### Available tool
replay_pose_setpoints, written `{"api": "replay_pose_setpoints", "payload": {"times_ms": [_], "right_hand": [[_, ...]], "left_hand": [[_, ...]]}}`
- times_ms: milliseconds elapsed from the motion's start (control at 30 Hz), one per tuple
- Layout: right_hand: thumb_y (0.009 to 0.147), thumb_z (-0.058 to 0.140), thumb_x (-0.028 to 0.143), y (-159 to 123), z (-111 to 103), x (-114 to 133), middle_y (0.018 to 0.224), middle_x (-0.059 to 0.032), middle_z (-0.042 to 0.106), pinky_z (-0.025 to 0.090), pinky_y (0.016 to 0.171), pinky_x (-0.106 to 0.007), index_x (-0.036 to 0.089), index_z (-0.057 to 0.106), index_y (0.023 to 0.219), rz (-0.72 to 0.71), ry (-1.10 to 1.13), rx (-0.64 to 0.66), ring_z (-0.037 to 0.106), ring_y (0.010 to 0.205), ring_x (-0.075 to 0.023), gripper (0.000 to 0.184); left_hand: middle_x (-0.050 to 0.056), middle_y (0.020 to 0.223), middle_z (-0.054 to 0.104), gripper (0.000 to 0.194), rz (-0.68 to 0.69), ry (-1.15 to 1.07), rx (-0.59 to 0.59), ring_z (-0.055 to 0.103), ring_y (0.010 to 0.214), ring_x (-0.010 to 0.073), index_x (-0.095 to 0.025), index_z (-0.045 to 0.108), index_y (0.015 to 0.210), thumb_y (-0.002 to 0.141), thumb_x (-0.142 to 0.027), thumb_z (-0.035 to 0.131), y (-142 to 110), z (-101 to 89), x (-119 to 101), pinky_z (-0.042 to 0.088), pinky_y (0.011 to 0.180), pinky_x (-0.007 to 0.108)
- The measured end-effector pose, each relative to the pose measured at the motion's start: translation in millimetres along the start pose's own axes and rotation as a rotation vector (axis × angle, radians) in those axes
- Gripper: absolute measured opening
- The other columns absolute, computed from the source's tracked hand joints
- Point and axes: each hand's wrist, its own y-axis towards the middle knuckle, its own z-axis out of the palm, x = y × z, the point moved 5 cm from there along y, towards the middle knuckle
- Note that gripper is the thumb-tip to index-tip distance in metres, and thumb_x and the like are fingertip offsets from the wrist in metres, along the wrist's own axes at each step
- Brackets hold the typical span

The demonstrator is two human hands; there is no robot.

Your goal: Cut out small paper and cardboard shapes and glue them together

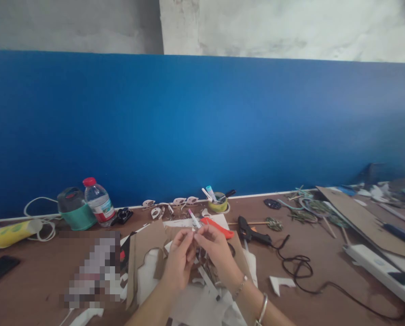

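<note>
My left hand (181,257) and my right hand (216,248) meet over the middle of the work area, fingertips pinched close together. Between them is something small and whitish, too small to make out. Just behind the fingertips is a white marker with a pink end (194,218). An orange-red thing (221,226) lies beyond my right hand; its kind is unclear. Beneath my hands are white paper (188,310), scraps and a piece of brown cardboard (150,239). Several small white bird-like cut-outs (179,201) stand along the back edge.
A black glue gun (251,232) lies to the right, its cord running toward a white power strip (378,267). At the back are a yellow-green cup of pens (218,206) and a red-capped water bottle (99,203). A phone (0,270) lies far left; cardboard (365,222) lies right.
</note>
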Motion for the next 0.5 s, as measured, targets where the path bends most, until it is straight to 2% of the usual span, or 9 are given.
{"api": "replay_pose_setpoints", "payload": {"times_ms": [100, 167, 267, 300, 400, 500], "right_hand": [[0.071, 0.062, 0.037, 2, 1, -4, 0.059, 0.0038, 0.053, 0.036, 0.046, -0.022, 0.019, 0.052, 0.071, 0.0, 0.039, 0.019, 0.044, 0.047, -0.0098, 0.021], [0.074, 0.059, 0.034, 3, -5, 0, 0.063, 0.0013, 0.057, 0.04, 0.052, -0.025, 0.019, 0.055, 0.073, -0.066, -0.059, -0.01, 0.05, 0.052, -0.0126, 0.016], [0.075, 0.054, 0.022, 6, -16, 14, 0.081, -0.0045, 0.066, 0.043, 0.073, -0.032, 0.019, 0.062, 0.078, -0.308, -0.441, -0.08, 0.058, 0.078, -0.0206, 0.01], [0.074, 0.053, 0.018, 7, -18, 16, 0.086, -0.0057, 0.067, 0.041, 0.08, -0.035, 0.019, 0.065, 0.079, -0.373, -0.599, -0.087, 0.057, 0.087, -0.0231, 0.013], [0.07, 0.052, 0.009, 14, -15, 11, 0.095, -0.0071, 0.068, 0.037, 0.083, -0.036, 0.02, 0.069, 0.086, -0.386, -0.971, -0.019, 0.054, 0.096, -0.0263, 0.026], [0.068, 0.051, 0.005, 20, -1, 2, 0.103, -0.0073, 0.068, 0.036, 0.083, -0.034, 0.02, 0.067, 0.1, -0.394, -1.116, 0.135, 0.052, 0.1, -0.0255, 0.039]], "left_hand": [[-0.012, 0.043, 0.033, 0.039, 0.004, 0.01, -0.007, 0.02, 0.035, 0.0009, -0.019, 0.052, 0.076, 0.061, -0.047, 0.077, -1, 0.2, 0, 0.009, 0.035, 0.015], [-0.011, 0.046, 0.04, 0.039, 0.03, 0.029, -0.013, 0.022, 0.035, 0.0005, -0.019, 0.052, 0.074, 0.062, -0.047, 0.076, 0, -0.9, -4, 0.01, 0.035, 0.015], [-0.007, 0.059, 0.053, 0.037, 0.13, 0.06, -0.051, 0.027, 0.037, -0.0001, -0.018, 0.052, 0.072, 0.064, -0.046, 0.074, 5, -6.9, -13, 0.013, 0.035, 0.015], [-0.007, 0.057, 0.052, 0.036, 0.17, 0.073, -0.083, 0.029, 0.038, 0.0004, -0.017, 0.053, 0.071, 0.065, -0.045, 0.074, 7, -10.6, -16, 0.015, 0.035, 0.014], [-0.007, 0.053, 0.049, 0.032, 0.256, 0.096, -0.184, 0.036, 0.042, 0.0025, -0.016, 0.056, 0.069, 0.066, -0.044, 0.073, 12, -22.2, -20, 0.024, 0.038, 0.014], [-0.005, 0.057, 0.053, 0.03, 0.266, 0.085, -0.213, 0.042, 0.045, 0.0042, -0.016, 0.058, 0.071, 0.066, -0.042, 0.073, 16, -28.5, -18, 0.03, 0.042, 0.015]]}}
